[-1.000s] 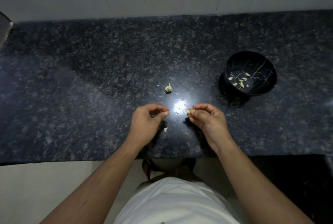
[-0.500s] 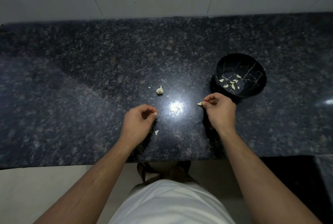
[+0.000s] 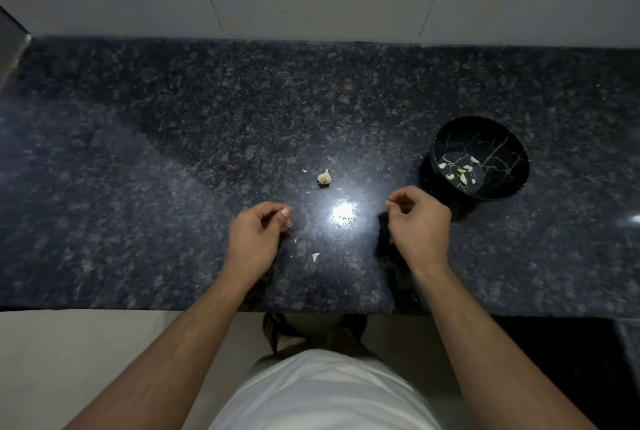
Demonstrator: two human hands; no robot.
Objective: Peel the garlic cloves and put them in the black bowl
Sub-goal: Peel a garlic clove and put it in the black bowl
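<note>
**Step in hand: carrying a peeled clove to the bowl**

The right hand (image 3: 419,221) hovers over the dark stone counter (image 3: 173,152), just beside the black bowl (image 3: 446,138) and on its near-left side. Its fingers are curled, and the fingertips (image 3: 394,199) pinch a small pale piece that appears to be a garlic clove (image 3: 388,202); only its tip shows, so whether it is fully peeled cannot be told. The left hand (image 3: 256,239) is held well apart from the right, above the counter's near half. Its fingers are curled with the thumb against the forefinger; it may hold a scrap of skin, but none is plainly visible.

The bowl already holds several peeled cloves (image 3: 460,171) on its bottom. One unpeeled piece of garlic (image 3: 324,177) lies on the counter, between the hands and farther back. Small flakes of skin (image 3: 314,257) lie near the left hand.

Judgement: the task is well advanced, with one clove in transit and at least one piece left to peel.

Next move:
1. Bring the right hand over the bowl's opening, clear of the rim.
2. Part the fingertips so the clove drops inside, not on the counter.
3. Reach for the remaining piece behind the bright reflection (image 3: 343,214).
</note>
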